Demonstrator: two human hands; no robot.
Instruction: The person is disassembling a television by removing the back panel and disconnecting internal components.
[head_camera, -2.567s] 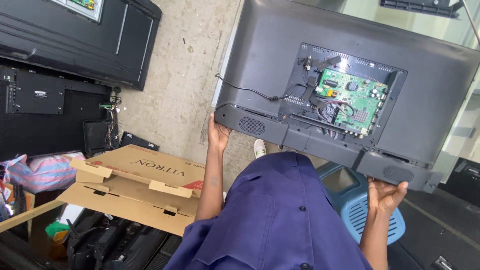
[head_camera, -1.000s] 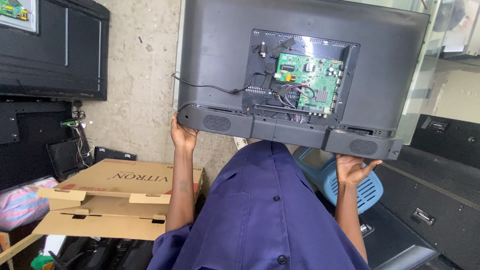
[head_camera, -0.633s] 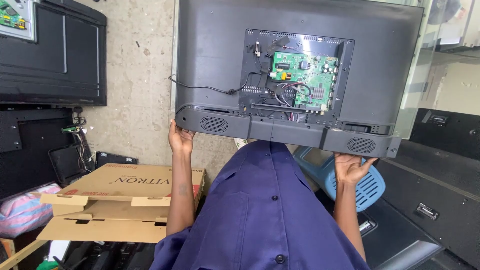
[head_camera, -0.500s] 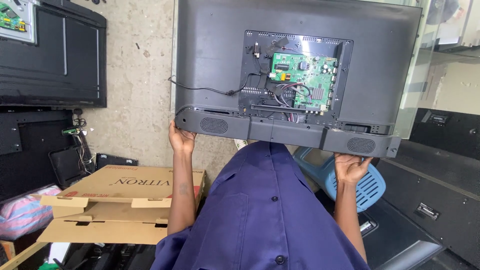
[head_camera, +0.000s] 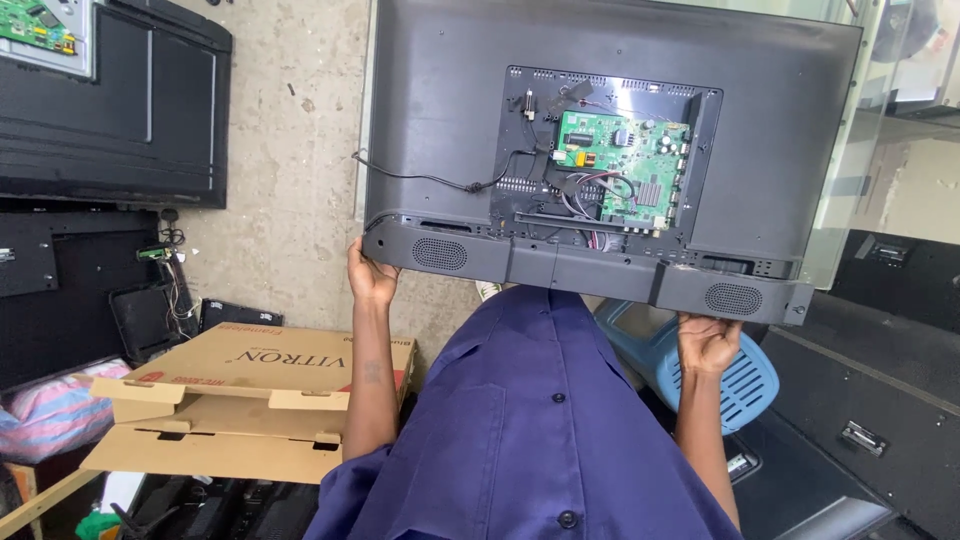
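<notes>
Two bare hands carry one large thing between them, seen from above over the front of a dark blue buttoned shirt (head_camera: 530, 430); the left hand (head_camera: 372, 278) is cupped under the lower left corner of a wide flat black television set with its rear cover off (head_camera: 440, 110), fingers curled up onto the bottom edge beside a round speaker grille; the right hand (head_camera: 708, 342) is closed under the lower right part of the same edge, near the second grille, though how far its fingers wrap round the front is hidden from here. The set is held up in front of the chest, back panel facing the camera, tilted slightly down to the right; in the open recess sits a green rectangular circuit board (head_camera: 622, 170) with loose coloured wires below it, and a thin black cable (head_camera: 430, 182) trails across the back to the left edge.

Just beside the left forearm lies a flat brown cardboard carton with its flaps open (head_camera: 250, 400); a pink and blue striped bundle (head_camera: 50, 420) rests further left. Behind the right forearm stands a light blue plastic basket with slotted sides (head_camera: 740, 380); a black cabinet with a metal latch (head_camera: 870, 410) is to its right. Further off, against the rough grey wall (head_camera: 290, 150), lean other black television sets (head_camera: 120, 110).
</notes>
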